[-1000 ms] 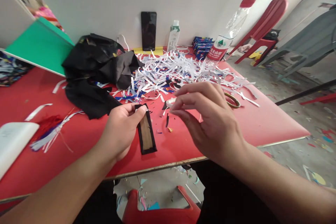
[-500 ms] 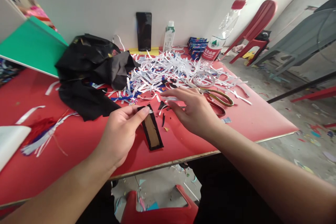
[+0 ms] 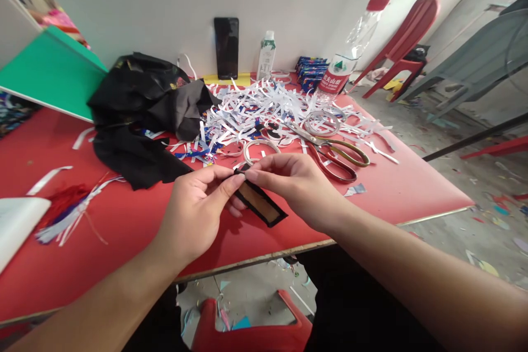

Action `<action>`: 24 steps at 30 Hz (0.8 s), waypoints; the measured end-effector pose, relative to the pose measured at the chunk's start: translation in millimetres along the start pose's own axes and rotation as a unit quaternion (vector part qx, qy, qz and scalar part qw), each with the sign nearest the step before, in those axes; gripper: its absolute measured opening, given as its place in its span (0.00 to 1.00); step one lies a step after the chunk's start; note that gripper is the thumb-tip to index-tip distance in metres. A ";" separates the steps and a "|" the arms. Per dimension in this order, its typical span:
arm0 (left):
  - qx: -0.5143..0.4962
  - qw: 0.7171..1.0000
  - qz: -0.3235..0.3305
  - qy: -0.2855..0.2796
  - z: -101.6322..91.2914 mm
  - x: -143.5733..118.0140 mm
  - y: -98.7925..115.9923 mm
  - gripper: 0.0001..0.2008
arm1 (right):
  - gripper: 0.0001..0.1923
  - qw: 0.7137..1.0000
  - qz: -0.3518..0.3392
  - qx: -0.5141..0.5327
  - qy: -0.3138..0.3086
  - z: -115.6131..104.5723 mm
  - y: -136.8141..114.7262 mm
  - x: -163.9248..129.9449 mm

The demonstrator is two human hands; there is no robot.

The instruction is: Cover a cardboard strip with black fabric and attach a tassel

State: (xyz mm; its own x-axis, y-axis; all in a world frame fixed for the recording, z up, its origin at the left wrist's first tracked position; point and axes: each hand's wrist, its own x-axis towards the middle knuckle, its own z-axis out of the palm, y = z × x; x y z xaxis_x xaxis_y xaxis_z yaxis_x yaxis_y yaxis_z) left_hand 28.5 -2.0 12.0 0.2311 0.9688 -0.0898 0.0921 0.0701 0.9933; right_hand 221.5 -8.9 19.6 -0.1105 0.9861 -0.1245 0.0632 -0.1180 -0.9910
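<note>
A narrow brown strip with a black border (image 3: 264, 207) is held just above the red table (image 3: 124, 220). My left hand (image 3: 198, 210) pinches its far end between thumb and fingers. My right hand (image 3: 299, 187) meets it from the right, fingertips pinching the same end of the strip. The strip's free end slants toward the table's front edge. A tape ring (image 3: 256, 148) lies just beyond my fingers, and scissors (image 3: 330, 152) with gold and red handles lie to the right of my right hand.
A heap of white and blue paper strips (image 3: 268, 113) covers the table's back. Black cloth (image 3: 144, 115) lies at left, a green board (image 3: 49, 74) beyond it. A phone (image 3: 226, 48), small bottle (image 3: 266, 56) and tilted water bottle (image 3: 346, 58) stand by the wall. A red chair (image 3: 396, 38) is right.
My right hand came back from the tape ring area to the strip and pinched its end. The strip swung so its free end points right.
</note>
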 end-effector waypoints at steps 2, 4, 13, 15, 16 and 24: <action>-0.007 1.000 0.008 -0.007 0.6 -0.6 1.5 0.10 | 0.18 0.994 0.058 0.080 -0.042 -1.4 -0.4 0.4; -0.023 1.000 0.010 -0.013 1.8 -1.3 2.8 0.10 | 0.19 0.995 0.050 0.068 -0.045 -1.4 -1.4 -0.9; -0.041 0.999 -0.005 0.000 5.9 -3.5 7.6 0.07 | 0.07 0.860 -0.361 -0.356 0.063 2.3 2.1 -9.3; -0.041 0.999 -0.006 0.005 5.5 -4.4 8.2 0.08 | 0.10 0.819 -0.394 -0.415 0.054 4.6 3.6 -10.4; -0.039 0.999 -0.005 0.006 5.4 -5.3 8.8 0.09 | 0.11 0.811 -0.395 -0.429 0.050 6.3 3.5 -11.1; 0.025 1.000 0.005 -0.008 7.5 -13.4 12.9 0.10 | 0.08 0.951 -0.190 -0.174 0.170 -14.4 -8.2 2.6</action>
State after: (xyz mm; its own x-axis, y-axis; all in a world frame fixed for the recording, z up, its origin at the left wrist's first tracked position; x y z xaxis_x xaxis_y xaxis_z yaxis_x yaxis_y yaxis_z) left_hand 33.9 -15.8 25.4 0.2467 0.9656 -0.0819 0.1380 0.0487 0.9892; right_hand 235.0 -3.7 28.1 0.1316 0.9380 0.3207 0.4141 0.2419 -0.8775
